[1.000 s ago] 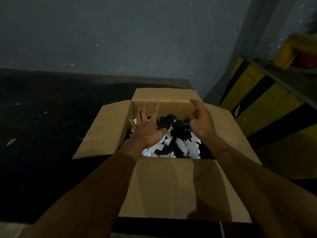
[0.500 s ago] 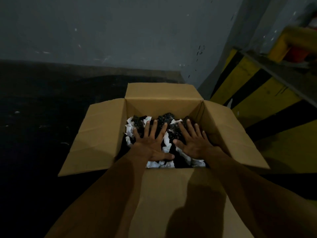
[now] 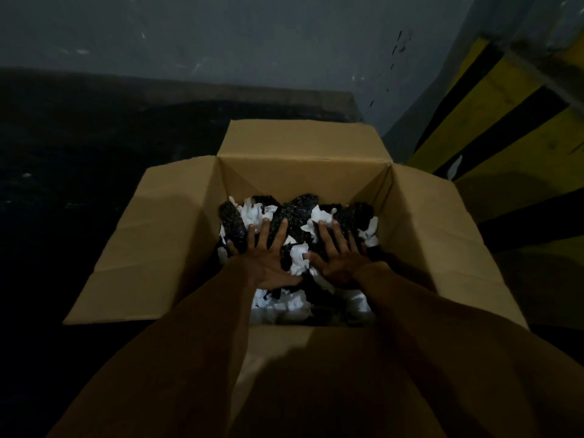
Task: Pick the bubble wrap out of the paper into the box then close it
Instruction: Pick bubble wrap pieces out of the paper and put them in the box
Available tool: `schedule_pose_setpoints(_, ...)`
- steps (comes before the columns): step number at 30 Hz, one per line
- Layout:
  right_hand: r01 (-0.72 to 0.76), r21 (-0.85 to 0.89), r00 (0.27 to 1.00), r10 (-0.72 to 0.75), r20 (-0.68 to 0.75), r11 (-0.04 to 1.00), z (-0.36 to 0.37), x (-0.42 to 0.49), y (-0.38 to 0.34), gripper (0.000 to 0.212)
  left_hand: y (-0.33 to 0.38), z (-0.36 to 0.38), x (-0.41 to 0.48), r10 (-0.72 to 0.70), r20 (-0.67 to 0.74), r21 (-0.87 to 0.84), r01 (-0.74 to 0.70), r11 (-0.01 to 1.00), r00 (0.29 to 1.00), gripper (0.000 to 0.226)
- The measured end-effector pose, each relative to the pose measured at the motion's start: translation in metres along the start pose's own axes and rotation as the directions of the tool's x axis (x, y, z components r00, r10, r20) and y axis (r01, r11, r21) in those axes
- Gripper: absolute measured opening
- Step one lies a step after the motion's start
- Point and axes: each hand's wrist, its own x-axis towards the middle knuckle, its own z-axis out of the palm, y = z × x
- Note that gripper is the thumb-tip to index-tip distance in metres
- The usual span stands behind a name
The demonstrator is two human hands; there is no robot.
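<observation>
A brown cardboard box (image 3: 303,172) stands open on the dark floor, all its flaps folded outward. Inside lies a heap of black bubble wrap (image 3: 297,210) mixed with crumpled white paper (image 3: 252,214). My left hand (image 3: 268,257) lies flat on the heap at the left, fingers spread. My right hand (image 3: 338,257) lies flat beside it at the right, fingers spread too. Neither hand grips anything. Both forearms reach in over the near flap.
A grey wall (image 3: 252,42) rises behind the box. A yellow and black striped barrier (image 3: 493,121) runs along the right. The dark floor (image 3: 79,169) spreads to the left of the box.
Both hands have come down from above the heap and now press flat on it, reaching deeper into the box. The view has moved closer to the box.
</observation>
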Motion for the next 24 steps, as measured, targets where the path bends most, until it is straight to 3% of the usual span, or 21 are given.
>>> schedule_pose_setpoints(2,0.000,0.029,1.000,0.000,0.005,1.000,0.007,0.005,0.003,0.086,-0.001,0.004,0.004,-0.009,-0.001,-0.017,0.009,1.000,1.000,0.117)
schedule_pose_setpoints(5,0.035,0.054,0.999,-0.035,-0.003,0.998,0.020,0.015,0.007,0.114,0.000,0.007,0.006,-0.023,-0.002,-0.006,0.022,1.000,1.000,0.119)
schedule_pose_setpoints(9,-0.009,0.096,1.000,0.008,0.019,0.995,0.012,0.008,0.002,0.086,0.002,0.003,-0.001,-0.006,-0.001,0.015,0.006,1.000,1.000,0.118)
schedule_pose_setpoints(14,-0.005,0.022,0.998,0.004,0.058,1.000,-0.007,-0.011,0.000,0.079,0.008,-0.014,-0.018,0.023,0.029,0.128,-0.026,0.991,0.999,0.126)
schedule_pose_setpoints(21,0.058,0.079,0.995,-0.051,-0.091,0.995,-0.023,-0.024,-0.002,0.078,0.008,-0.061,-0.040,0.079,0.071,0.108,-0.086,0.990,0.994,0.148)
schedule_pose_setpoints(24,0.161,0.043,0.958,-0.146,-0.246,0.986,-0.037,-0.038,-0.004,0.058,0.012,-0.081,-0.048,0.125,0.025,-0.025,-0.125,0.992,0.992,0.135)
